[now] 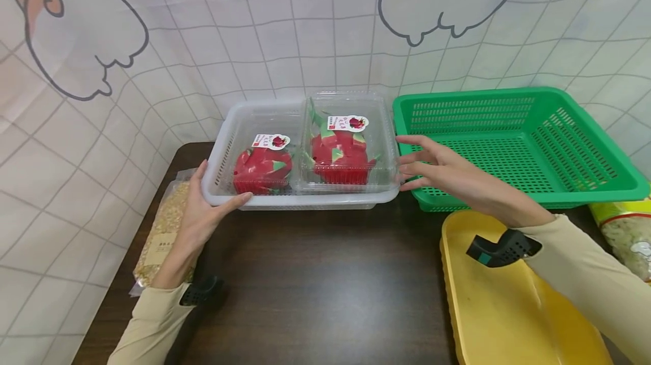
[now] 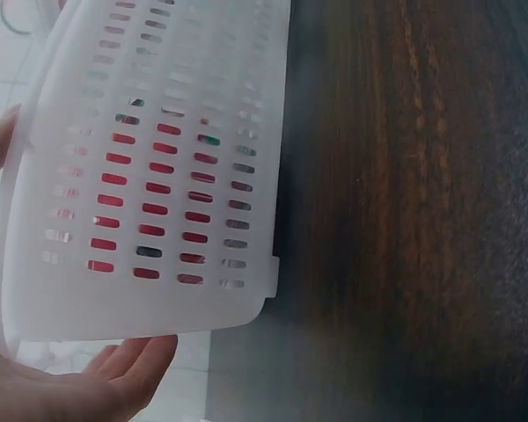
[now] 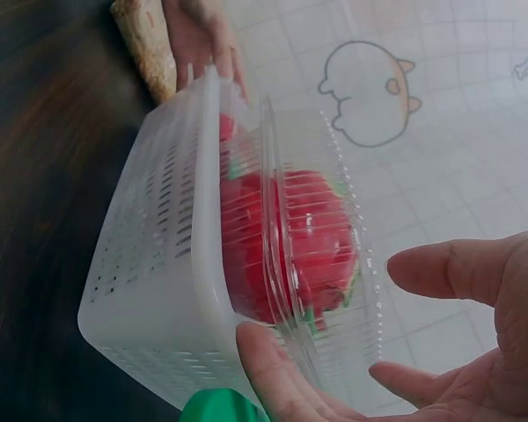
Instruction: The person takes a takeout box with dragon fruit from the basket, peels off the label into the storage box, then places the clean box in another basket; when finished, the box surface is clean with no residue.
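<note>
A white plastic basket (image 1: 305,201) holds two clear boxes, each with a red dragon fruit. The left dragon fruit (image 1: 261,170) sits low in the basket, while the right clear box (image 1: 351,176) rises above the rim. My left hand (image 1: 195,215) grips the basket's left front corner, its thumb over the rim. In the left wrist view, fingers (image 2: 145,374) lie against the basket's outer side. At the opposite end is my right hand (image 1: 437,170), fingers spread beside the right box and rim. The right wrist view shows a fingertip at the rim and the thumb apart from the box.
A green basket (image 1: 508,195) stands to the right, close to the white one. In front of it lies a yellow tray (image 1: 488,303). A bag of pale flakes (image 1: 163,235) is under my left forearm; another package (image 1: 628,229) sits at far right. A patterned cloth hangs behind.
</note>
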A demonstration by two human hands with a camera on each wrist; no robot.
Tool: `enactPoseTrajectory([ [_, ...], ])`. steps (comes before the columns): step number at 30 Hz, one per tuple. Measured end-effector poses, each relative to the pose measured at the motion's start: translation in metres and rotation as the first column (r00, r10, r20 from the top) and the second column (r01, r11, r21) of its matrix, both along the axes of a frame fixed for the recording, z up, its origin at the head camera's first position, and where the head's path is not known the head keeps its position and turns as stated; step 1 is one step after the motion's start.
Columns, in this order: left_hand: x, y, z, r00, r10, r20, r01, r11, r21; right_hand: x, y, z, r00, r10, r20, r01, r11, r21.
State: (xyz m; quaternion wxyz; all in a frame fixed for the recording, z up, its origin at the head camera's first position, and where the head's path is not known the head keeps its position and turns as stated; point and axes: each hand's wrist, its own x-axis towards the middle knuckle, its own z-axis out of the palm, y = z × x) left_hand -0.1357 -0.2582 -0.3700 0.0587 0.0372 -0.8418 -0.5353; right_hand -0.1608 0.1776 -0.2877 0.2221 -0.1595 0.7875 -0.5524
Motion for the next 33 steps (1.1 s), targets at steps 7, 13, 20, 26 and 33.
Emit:
enactPoseTrajectory([
  [7, 0.001, -0.002, 0.0, 1.0, -0.015, 0.004, 0.015, 1.0, -0.001, -0.007, -0.003, -0.004, 0.998, -0.033, 0.062, 0.035, 0.999, -0.027],
  [13, 0.0, -0.003, 0.001, 0.999, -0.028, 0.019, 0.029, 1.0, -0.01, -0.015, -0.002, -0.01, 0.99, -0.035, 0.135, 0.048, 0.994, -0.094],
  [20, -0.001, -0.004, 0.002, 0.999, -0.036, 0.027, 0.036, 0.999, -0.003, -0.02, -0.004, -0.007, 0.985, -0.046, 0.168, 0.065, 0.992, -0.109],
  [26, -0.002, -0.004, 0.003, 0.999, -0.039, 0.028, 0.039, 0.999, 0.001, -0.02, -0.005, 0.001, 0.991, -0.066, 0.119, 0.075, 0.994, -0.075],
  [33, -0.002, -0.004, 0.002, 0.999, -0.037, 0.025, 0.038, 0.999, -0.004, -0.021, -0.007, 0.012, 0.995, -0.066, 0.075, 0.074, 0.992, -0.102],
])
